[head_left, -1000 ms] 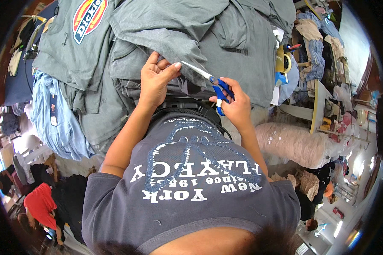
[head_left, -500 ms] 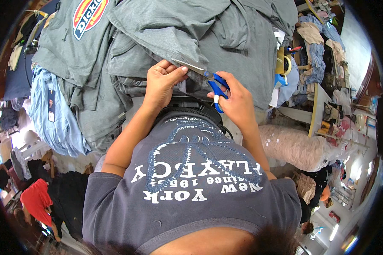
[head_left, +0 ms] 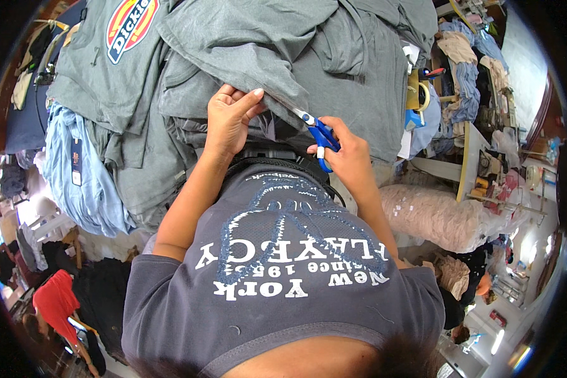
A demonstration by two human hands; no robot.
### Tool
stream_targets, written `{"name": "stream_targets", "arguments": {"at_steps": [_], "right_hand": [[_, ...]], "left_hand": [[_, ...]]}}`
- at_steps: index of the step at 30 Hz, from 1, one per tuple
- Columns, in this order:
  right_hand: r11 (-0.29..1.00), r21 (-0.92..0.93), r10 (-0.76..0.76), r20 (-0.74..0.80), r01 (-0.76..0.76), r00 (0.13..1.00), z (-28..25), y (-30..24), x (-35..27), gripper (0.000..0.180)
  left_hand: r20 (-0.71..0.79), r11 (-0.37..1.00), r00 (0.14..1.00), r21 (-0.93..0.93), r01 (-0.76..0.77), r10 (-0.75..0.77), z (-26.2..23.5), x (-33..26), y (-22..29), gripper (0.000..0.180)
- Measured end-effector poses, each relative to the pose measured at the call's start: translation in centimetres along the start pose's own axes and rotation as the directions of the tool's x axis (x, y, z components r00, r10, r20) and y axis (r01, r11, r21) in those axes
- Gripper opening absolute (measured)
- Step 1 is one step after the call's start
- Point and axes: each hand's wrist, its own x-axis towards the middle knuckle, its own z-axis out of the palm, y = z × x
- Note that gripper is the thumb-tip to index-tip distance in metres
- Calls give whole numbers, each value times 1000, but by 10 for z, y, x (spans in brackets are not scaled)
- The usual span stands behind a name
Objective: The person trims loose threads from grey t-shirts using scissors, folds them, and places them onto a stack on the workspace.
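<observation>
The edge of a grey garment [head_left: 252, 69] is pinched between the thumb and fingers of my left hand [head_left: 229, 121]. In my right hand [head_left: 348, 153] is a pair of scissors [head_left: 325, 140] with blue handles. Their blades point up and left toward the garment's edge, beside my left fingers. The blades look nearly closed, and their tips are hard to make out against the cloth. Underneath lie more folded grey garments [head_left: 186, 104], stacked toward my body.
A grey garment with a colourful printed badge [head_left: 132, 28] lies at the far left. Light blue garments [head_left: 85, 170] with a dark tag hang below it. On the right are a tape roll [head_left: 424, 97], a wrapped pinkish bundle [head_left: 428, 217] and more piled clothes. Someone in red [head_left: 57, 302] is at lower left.
My left hand has slid left along the garment's edge, away from the blades. The scissors have drawn closed and turned slightly, their blades less visible now.
</observation>
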Motion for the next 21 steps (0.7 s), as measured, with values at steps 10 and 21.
{"name": "stream_targets", "arguments": {"at_steps": [10,21], "right_hand": [[990,-117,-89,-100,77,991,12,-3,11,48],[996,38,-74,-47,76,996,19,7,17,42]], "left_hand": [[57,995,996,65,-71,67,-2,0,2,36],[39,998,999,53,-37,35,-5,3,4,35]]}}
